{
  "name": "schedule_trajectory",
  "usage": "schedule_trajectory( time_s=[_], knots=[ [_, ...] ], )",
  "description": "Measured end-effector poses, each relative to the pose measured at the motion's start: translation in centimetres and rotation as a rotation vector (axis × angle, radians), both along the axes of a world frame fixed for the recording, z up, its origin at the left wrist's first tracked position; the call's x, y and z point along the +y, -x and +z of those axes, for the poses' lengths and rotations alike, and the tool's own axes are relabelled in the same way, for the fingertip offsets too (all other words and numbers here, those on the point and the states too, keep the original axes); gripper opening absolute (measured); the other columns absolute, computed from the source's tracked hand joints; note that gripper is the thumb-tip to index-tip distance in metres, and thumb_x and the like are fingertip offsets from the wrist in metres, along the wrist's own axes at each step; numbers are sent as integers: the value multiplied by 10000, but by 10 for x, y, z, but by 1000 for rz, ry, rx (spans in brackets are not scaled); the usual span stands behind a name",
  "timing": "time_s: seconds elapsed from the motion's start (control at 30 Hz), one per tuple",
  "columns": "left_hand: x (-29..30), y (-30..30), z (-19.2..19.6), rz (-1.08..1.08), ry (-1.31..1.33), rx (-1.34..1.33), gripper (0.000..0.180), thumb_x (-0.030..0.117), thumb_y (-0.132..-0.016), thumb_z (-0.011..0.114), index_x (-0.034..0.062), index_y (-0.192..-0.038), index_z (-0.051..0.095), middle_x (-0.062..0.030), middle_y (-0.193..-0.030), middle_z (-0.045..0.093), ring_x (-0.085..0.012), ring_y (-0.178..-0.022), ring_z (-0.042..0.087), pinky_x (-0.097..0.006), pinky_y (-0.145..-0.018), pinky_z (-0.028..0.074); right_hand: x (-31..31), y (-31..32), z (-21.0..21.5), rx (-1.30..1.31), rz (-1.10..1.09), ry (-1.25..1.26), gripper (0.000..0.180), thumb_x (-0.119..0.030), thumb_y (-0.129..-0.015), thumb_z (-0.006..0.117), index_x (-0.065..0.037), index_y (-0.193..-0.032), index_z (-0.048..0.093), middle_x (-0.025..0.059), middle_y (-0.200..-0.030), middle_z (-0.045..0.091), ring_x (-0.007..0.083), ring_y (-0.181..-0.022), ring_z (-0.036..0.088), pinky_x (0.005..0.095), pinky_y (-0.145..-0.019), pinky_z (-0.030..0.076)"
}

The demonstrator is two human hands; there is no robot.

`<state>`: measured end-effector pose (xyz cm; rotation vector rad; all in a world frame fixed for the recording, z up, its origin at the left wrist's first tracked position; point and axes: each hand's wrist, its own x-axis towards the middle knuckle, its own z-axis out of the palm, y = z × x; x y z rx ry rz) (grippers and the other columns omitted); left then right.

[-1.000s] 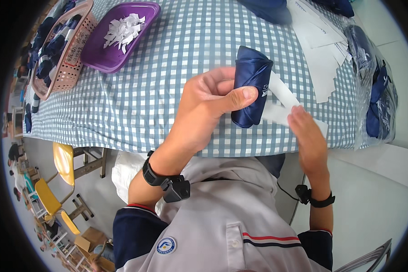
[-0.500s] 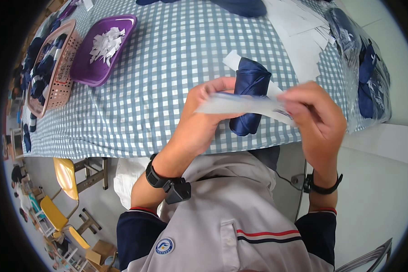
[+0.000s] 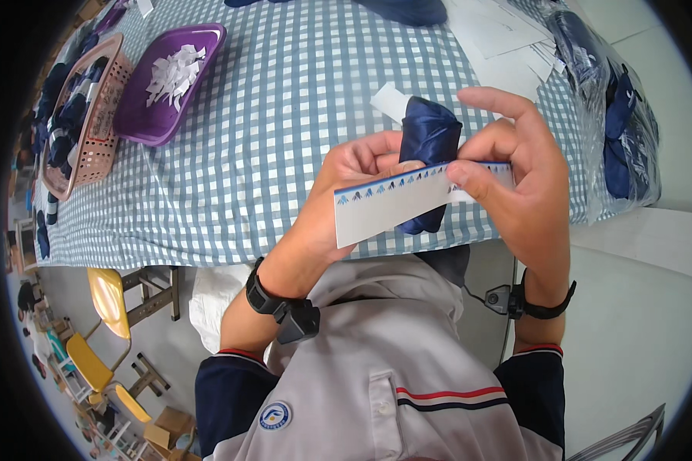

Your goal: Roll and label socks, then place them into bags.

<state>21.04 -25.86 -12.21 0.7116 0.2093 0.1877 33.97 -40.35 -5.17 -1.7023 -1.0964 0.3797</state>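
A rolled bundle of shiny navy fabric (image 3: pixel 430 137) stands lengthwise between my hands, above the table's near edge. My left hand (image 3: pixel 344 178) is closed around its left side, the thumb on top and the other fingers partly hidden. Across the front of the roll lies a white paper strip (image 3: pixel 384 211) with a blue edge and a row of small blue marks. My right hand (image 3: pixel 527 173) pinches the strip's right part between thumb and fingers, its index finger raised. A white paper piece (image 3: pixel 390 101) sticks out behind the roll at upper left; whether it joins the strip is hidden.
A checked cloth covers the table (image 3: pixel 284 100). On the left are a purple tray (image 3: pixel 142 123) with white paper scraps and a pink basket (image 3: pixel 100 157) of dark bundles. White paper sheets (image 3: pixel 500 65) and a clear bag (image 3: pixel 630 146) of navy items lie right. Yellow chairs (image 3: pixel 109 300) stand lower left.
The strip, blurred and nearly edge-on before, now lies flat across the roll with its printed face showing. My right thumb has moved left along it, and my right index finger has lifted.
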Motion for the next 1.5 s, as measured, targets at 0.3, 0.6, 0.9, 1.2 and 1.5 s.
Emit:
schedule_trajectory(
  time_s=[0.3,0.6,0.9,1.2,1.5],
  knots=[
    [-14,-8,12,208,-228,-20,312,72,-945,699,-48,-1227,638,-97,-1015,735,-114,-839,701,-236,-721,578,-1,25,-22,9,-227,-162,452,0,-773,838,34,-1180,644,103,-944,732,134,-853,699,273,-779,578],
    [-21,-6,27,427,-829,12,229,8,-901,676,-31,-1123,718,-86,-1095,696,-102,-902,631,-239,-756,498,6,8,-21,656,-90,-193,438,-20,-804,823,69,-1182,621,90,-995,709,113,-878,670,251,-785,554],
    [-28,-26,44,815,-1164,-128,37,9,-873,738,-7,-900,758,-78,-868,751,-99,-713,625,-237,-622,475,7,25,-37,741,-96,-621,530,0,-810,801,39,-1285,568,85,-1134,654,144,-1024,638,295,-941,502],
    [-28,-29,70,780,-1310,-192,85,47,-783,810,36,-850,758,-49,-818,730,-158,-711,614,-263,-606,466,-1,33,-36,809,-124,-747,629,-34,-784,846,46,-1318,524,73,-1138,632,156,-1056,623,315,-1000,475],
    [-25,-21,74,810,-1619,-191,228,216,-704,875,136,-888,765,-1,-832,659,-180,-776,525,-300,-708,406,-8,27,-44,888,41,-821,722,-114,-784,873,-34,-1343,425,94,-1178,611,203,-1122,616,358,-1018,479]
  ],
)
